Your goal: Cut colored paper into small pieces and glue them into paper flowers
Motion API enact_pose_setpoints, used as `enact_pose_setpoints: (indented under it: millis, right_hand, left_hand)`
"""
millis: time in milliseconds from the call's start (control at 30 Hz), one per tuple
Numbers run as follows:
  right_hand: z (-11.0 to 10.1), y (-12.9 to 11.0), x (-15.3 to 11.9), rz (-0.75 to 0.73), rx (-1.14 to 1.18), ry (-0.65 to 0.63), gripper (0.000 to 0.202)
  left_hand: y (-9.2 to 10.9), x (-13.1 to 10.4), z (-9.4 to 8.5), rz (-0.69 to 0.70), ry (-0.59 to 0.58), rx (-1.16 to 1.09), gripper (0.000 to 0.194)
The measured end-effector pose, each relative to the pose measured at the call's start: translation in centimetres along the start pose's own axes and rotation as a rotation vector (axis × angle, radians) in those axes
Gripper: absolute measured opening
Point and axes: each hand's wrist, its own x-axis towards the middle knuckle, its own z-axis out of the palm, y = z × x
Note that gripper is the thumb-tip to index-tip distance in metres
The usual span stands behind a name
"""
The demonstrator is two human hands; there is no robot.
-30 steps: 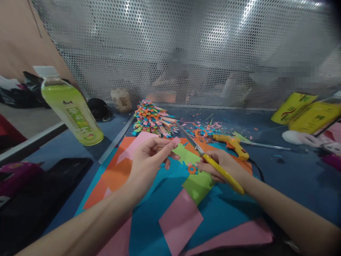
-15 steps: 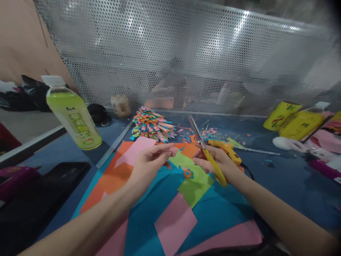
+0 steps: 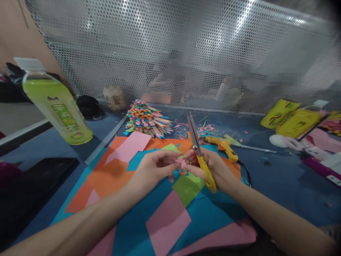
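Observation:
Between finger and thumb, my left hand (image 3: 157, 165) pinches a small pink paper piece (image 3: 181, 162). My right hand (image 3: 210, 165) has yellow-handled scissors (image 3: 196, 147) hooked in it, blades pointing up and away. Its fingertips meet the pink piece from the right. Just below the fingertips, a small orange paper ring (image 3: 183, 171) shows above a green paper sheet (image 3: 188, 188), partly hidden. Under both forearms lie blue paper (image 3: 133, 224), orange paper (image 3: 106, 177) and a pink paper square (image 3: 168, 222).
A cone of folded paper strips (image 3: 146, 119) stands behind the sheets, beside paper scraps (image 3: 210, 128). A yellow glue gun (image 3: 223, 146) lies right of my right hand. At left is a green drink bottle (image 3: 57, 106); yellow packages (image 3: 295, 119) sit at far right. A perforated metal screen (image 3: 160, 42) rises behind.
My hands have come together, and my right fingertips now reach the pink piece in my left hand. The scissors stand more upright. The view has shifted slightly.

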Motion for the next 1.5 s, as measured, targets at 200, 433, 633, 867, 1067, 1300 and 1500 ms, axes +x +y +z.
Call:
enact_pose_setpoints:
  millis: [200,433,633,867,1067,1300,1500]
  right_hand:
    - [0.4,0.2,0.2,0.013,0.069,0.006,0.027]
    - [-0.2,-0.8,-0.3,0.013,-0.092,0.009,0.026]
    - [-0.9,-0.7,-0.5,0.088,-0.234,-0.056,0.031]
    - [-1.1,-0.7,-1.2,0.071,-0.268,-0.145,0.024]
    - [-1.7,0.7,-0.8,0.114,-0.285,-0.201,0.026]
    - [-1.5,0.3,-1.0,0.124,-0.289,-0.203,0.023]
    - [-1.1,-0.5,-1.1,0.116,-0.331,-0.191,0.022]
  left_hand:
    - [-0.1,0.0,0.0,-0.011,-0.029,0.012,0.015]
    - [0.5,0.0,-0.5,0.014,0.057,-0.083,0.025]
    - [1.7,-0.2,-1.6,0.145,0.194,-0.164,0.03]
    - [2.0,-0.5,-1.7,0.114,0.159,-0.177,0.024]
    - [2.1,-0.4,-1.8,0.128,0.198,-0.197,0.029]
    - [2.0,-0.6,-1.6,0.163,0.186,-0.238,0.024]
    - [2.0,-0.6,-1.5,0.155,0.168,-0.222,0.026]
